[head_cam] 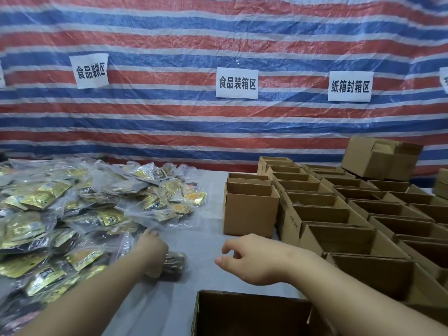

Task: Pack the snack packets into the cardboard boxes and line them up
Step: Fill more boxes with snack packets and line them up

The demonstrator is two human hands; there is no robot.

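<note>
Snack packets, glossy gold foil in crinkly clear bags, heap on my left over the grey table. My left hand reaches their edge; I cannot tell its grip. My right hand hovers loosely curled, holding nothing. Rightward, open-topped brown cardboard boxes stand in rows.

- The left hand is stretched forward from a bare forearm that enters at the lower left corner, back of the hand up, its fingers curled downward and mostly hidden behind the knuckles.
- The right hand reaches in from the lower right on a bare forearm, palm down, held in the air.
- Its fingers are loosely bent and spread, thumb pointing left, gripping nothing.
- The two hands are apart, not touching.
</note>
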